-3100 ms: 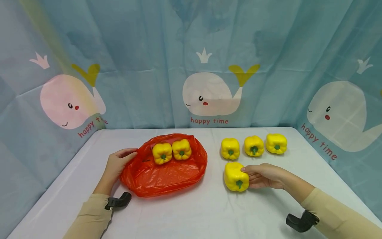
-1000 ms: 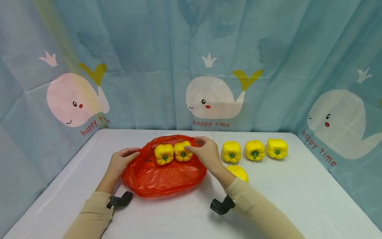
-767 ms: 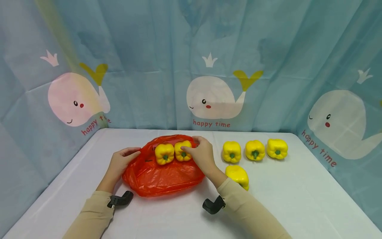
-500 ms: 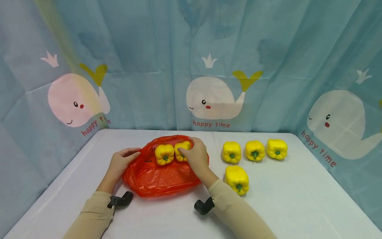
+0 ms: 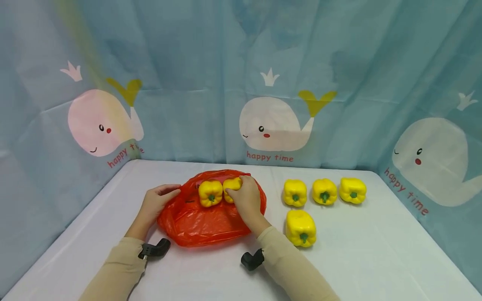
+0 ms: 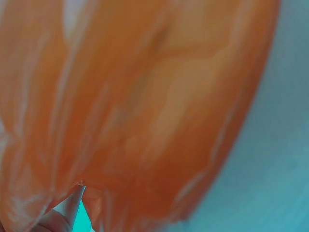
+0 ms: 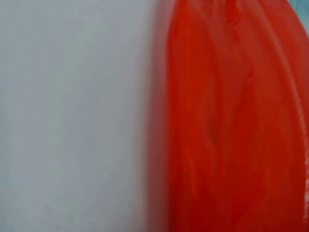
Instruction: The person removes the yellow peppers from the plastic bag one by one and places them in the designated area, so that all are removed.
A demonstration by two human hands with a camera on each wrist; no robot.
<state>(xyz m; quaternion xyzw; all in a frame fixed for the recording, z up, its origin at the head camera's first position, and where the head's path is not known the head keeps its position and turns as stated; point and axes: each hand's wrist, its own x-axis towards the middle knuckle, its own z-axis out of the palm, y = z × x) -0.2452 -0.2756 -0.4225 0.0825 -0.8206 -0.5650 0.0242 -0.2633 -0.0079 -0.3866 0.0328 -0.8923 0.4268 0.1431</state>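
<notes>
As the right hand [image 5: 248, 198] grips a pepper [image 5: 231, 183], the bag [image 5: 206, 225] stretches sideways.

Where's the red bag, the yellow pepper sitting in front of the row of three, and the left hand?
Red bag [image 5: 211, 225]: head view, on its bare plastic in front of the peppers.
Yellow pepper [image 5: 300, 223]: head view, on its body above the stem.
Left hand [image 5: 152, 202]: head view, on its back.

Hung with blue curtain [image 5: 188, 129], streaked yellow at ten o'clock, printed with crowned whales [image 5: 273, 117] at ten, twelve, two. Furnished with white table [image 5: 376, 242], rounded off at eleven, one.
</notes>
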